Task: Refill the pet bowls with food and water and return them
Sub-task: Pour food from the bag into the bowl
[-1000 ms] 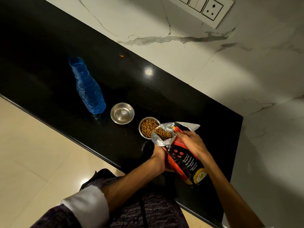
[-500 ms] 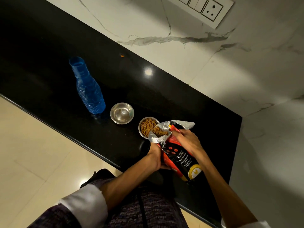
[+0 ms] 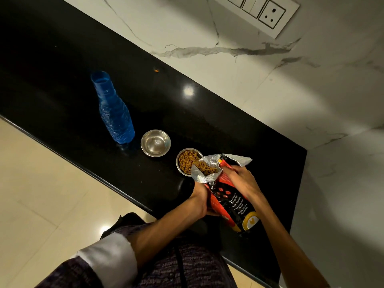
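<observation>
A red and black pet food bag (image 3: pixel 232 204) is tilted with its silver open mouth over a small steel bowl (image 3: pixel 181 163) holding brown kibble. My left hand (image 3: pixel 200 199) grips the bag's underside from the left. My right hand (image 3: pixel 239 180) grips the bag's upper side near the mouth. A second steel bowl (image 3: pixel 155 143), with no food in it, stands to the left of the first. A blue plastic water bottle (image 3: pixel 113 113) without a cap stands upright left of that bowl.
Everything stands on a black stone counter (image 3: pixel 62 69) whose front edge runs diagonally, with a beige tiled floor (image 3: pixel 41 194) below. A white marble wall (image 3: pixel 249 69) with a switch and socket plate (image 3: pixel 264 11) rises behind. A small orange crumb (image 3: pixel 156 69) lies near the wall.
The bag's bottom end dipped a little and then rose again, while its mouth stayed over the kibble bowl. The kibble in the bowl has risen. Bottle and second bowl have not moved.
</observation>
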`<state>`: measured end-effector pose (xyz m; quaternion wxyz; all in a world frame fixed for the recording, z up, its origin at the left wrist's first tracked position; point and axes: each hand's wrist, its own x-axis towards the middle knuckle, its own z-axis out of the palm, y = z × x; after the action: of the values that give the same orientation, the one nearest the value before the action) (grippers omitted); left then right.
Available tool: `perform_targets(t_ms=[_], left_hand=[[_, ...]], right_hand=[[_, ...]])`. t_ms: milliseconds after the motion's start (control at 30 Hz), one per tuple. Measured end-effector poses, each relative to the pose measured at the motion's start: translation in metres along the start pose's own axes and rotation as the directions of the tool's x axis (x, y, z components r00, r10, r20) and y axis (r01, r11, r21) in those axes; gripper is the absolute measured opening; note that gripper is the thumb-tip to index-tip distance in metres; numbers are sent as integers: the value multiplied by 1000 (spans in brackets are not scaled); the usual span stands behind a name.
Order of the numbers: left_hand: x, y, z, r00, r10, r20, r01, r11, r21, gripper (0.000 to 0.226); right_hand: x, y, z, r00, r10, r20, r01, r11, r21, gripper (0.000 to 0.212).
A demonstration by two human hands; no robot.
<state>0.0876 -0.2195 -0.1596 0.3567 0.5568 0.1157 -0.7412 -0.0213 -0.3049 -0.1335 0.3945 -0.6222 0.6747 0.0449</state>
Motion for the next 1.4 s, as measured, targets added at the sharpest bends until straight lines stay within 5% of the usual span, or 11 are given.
perform_targets(t_ms=[633,1000,1167,1267,1400], left_hand=[[-7,-12,12,1000,28,-12,-28,999,27,88],[0,-12,10,976,210,-57,-201,971,128,95],[-6,-5,10,926,362,-107,-314,897,311,97],[-20,4,13,877,475,-79,-398,807,437,61],[-20,15,17,791,610,49,-501,599,624,48]], right_hand=[[-8,25,-5,999,-18,-51,27,985,172,42],[-17,36,-3,992,-60,-109,107,866,489,33],[-28,35,-4,978,-120,-173,205,726,656,32],[-31,38,0,963,-87,-254,245,666,704,47],[-33,43,2,933,-43,-359,310,605,733,17]])
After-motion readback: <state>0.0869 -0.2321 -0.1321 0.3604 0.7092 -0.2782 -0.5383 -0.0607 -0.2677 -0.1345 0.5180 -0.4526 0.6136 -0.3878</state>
